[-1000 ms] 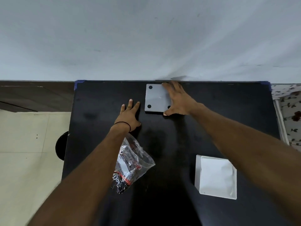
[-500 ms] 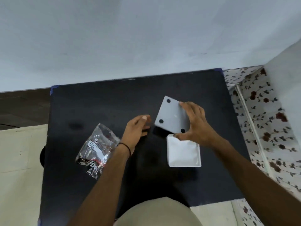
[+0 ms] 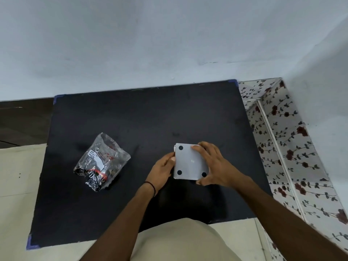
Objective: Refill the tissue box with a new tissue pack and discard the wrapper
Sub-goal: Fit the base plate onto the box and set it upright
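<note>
Tissue box (image 3: 190, 162): it sits on the black bench (image 3: 131, 119), right of centre, with its grey base panel and black round feet facing up; only a white sliver of the body shows at the upper left corner.
Right hand (image 3: 212, 164): your fingers (image 3: 195, 147) drape over the far edge of the panel and your thumb presses the near right corner, so this hand holds the box.
Left hand (image 3: 162, 169): your fingertips rest against the left edge of the box, lightly curled; whether they grip it or only steady it, you cannot tell from here.
Handling: the box looks like rigid, smooth plastic, light for its bulk and likely slippery on the flat faces. Take it by the edges and corners, as you do now, and press the panel evenly so it seats square.
Wrapper (image 3: 101, 162): it lies well apart on the left of the bench, a crinkled clear film, limp and almost weightless. Pinch it anywhere; it will crush in your fist.
Writing: the wrapper carries a white printed label too small to read, and a white "Do…" in script on a black and red band. The box shows no writing.
</note>
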